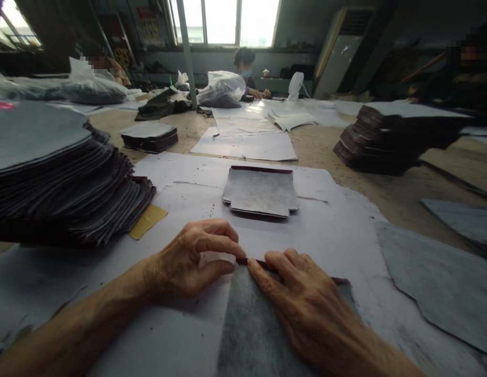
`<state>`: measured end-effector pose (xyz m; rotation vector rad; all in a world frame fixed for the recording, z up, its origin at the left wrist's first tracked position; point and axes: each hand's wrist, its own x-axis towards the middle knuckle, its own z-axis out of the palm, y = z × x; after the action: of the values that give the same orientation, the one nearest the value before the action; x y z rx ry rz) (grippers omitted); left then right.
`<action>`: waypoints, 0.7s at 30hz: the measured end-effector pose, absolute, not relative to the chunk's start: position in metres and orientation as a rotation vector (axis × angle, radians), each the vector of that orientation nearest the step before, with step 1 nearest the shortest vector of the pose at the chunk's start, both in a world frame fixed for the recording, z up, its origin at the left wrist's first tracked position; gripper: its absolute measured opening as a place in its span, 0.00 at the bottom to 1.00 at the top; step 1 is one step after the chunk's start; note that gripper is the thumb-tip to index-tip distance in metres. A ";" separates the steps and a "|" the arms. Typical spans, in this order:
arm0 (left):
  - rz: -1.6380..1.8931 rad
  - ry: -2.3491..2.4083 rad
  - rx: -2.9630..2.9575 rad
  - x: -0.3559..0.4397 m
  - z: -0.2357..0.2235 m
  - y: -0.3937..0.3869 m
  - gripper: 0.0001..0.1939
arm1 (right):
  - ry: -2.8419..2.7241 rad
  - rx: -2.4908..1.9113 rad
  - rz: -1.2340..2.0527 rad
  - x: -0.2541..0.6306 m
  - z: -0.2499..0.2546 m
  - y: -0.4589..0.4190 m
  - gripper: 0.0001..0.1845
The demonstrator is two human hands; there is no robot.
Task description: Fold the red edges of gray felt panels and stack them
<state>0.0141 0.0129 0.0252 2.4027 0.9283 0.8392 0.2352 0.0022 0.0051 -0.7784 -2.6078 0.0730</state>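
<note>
A grey, felt-like panel point(251, 319) with a dark red strip along its far edge lies on white paper directly in front of me. My left hand point(196, 256) pinches the panel's far left corner between thumb and fingertips. Across the same edge rests my right hand point(302, 293), its index finger stretched out and pressing on the red strip, the other fingers slightly bent. Its palm covers part of the panel. Beyond my hands lies a small stack of similar grey panels point(263, 191) with notched near corners and a dark red far edge.
At the left rises a tall stack of grey-topped dark pieces point(63, 183), with a yellow card point(148, 221) beside it. A smaller stack point(149, 136) stands behind. Another tall stack point(393, 139) is at the right, near loose grey pieces point(443, 283). Several people sit farther off.
</note>
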 end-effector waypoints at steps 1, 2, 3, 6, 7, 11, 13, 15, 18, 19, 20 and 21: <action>0.823 0.915 2.435 0.015 0.024 0.013 0.10 | -2.566 -0.761 0.068 0.235 0.005 0.002 0.20; 0.773 0.904 2.479 0.017 0.024 0.014 0.11 | -2.501 -0.736 0.062 0.235 0.006 0.001 0.18; 0.717 0.896 2.529 0.018 0.023 0.014 0.12 | -2.415 -0.710 0.042 0.236 0.008 0.001 0.15; 0.613 0.909 2.635 0.018 0.022 0.014 0.12 | -2.159 -0.731 -0.082 0.242 0.020 0.000 0.12; 0.630 0.903 2.642 0.018 0.021 0.013 0.12 | -2.106 -0.780 -0.131 0.246 0.025 0.000 0.12; 0.905 0.900 2.558 0.011 0.019 0.010 0.12 | -2.058 -0.999 -0.228 0.273 0.045 -0.008 0.10; 1.021 1.003 2.545 0.009 0.019 0.009 0.11 | -2.076 -1.046 -0.243 0.292 0.047 -0.016 0.10; 1.005 1.076 2.575 0.013 0.021 0.009 0.11 | -2.116 -1.086 -0.248 0.311 0.043 -0.027 0.10; 0.826 1.060 2.583 0.035 0.030 0.008 0.11 | -2.161 -1.164 -0.245 0.332 0.031 -0.041 0.12; 0.781 1.048 2.572 0.047 0.033 0.008 0.11 | -2.170 -1.181 -0.248 0.335 0.026 -0.044 0.12; 0.756 1.036 2.564 0.059 0.036 0.008 0.10 | -2.178 -1.187 -0.257 0.338 0.022 -0.047 0.13; 0.744 1.024 2.563 0.072 0.038 0.009 0.10 | -2.192 -1.183 -0.264 0.338 0.019 -0.048 0.14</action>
<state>0.0722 0.0093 0.0383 2.5627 1.0243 0.7438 0.3384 -0.0478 0.0191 -1.1833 -2.1921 -0.2635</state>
